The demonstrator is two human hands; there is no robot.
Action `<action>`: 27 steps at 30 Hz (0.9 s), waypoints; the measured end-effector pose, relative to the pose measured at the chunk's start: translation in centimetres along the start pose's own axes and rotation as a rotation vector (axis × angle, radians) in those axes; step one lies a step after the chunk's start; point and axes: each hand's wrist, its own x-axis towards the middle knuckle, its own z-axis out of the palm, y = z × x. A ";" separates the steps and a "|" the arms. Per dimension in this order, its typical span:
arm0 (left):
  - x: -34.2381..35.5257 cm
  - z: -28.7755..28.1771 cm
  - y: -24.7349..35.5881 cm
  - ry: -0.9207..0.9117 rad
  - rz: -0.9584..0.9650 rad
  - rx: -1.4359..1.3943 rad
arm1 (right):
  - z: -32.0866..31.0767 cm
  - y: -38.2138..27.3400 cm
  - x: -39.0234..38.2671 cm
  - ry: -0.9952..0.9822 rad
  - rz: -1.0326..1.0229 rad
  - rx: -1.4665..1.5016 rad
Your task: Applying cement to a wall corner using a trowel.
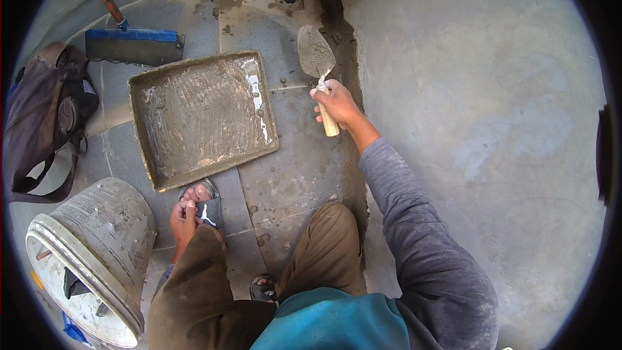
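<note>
1. Firmly, the right hand (339,105) wraps its grip around the pale handle of one trowel (315,53), fingers and thumb closed on it.
2. That trowel is up toward the far right of the floor, just beside the wall's base; its blade points to the far side, coated in grey paste.
3. The left hand (184,220) sits beside the left knee, its fingers bent and bunched near the thumb; whether that grip is fully closed or touches the foot behind it, I cannot tell.
4. One rectangular tray (220,168) lies left of the trowel, apart from it, with grey paste spread across its bottom.
5. Two dark sandals count as a pair: one (211,212) near the tray's near edge, one (264,293) farther right and nearer.
6. Along the left are one squeegee (133,46) with a blue-and-black head, far; one dark bag (48,110), midway; and one whitish bucket (107,217), near.
</note>
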 end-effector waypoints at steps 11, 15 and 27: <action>-0.3 -0.1 0.1 0.020 0.024 0.041 | 1.1 3.6 10.8 0.405 0.023 -0.285; -0.2 -0.5 -0.4 0.006 0.031 0.073 | 0.4 3.5 11.4 0.486 0.086 -0.023; -0.4 -0.2 0.6 0.017 -0.051 0.037 | -2.2 2.4 5.8 0.432 -0.056 0.205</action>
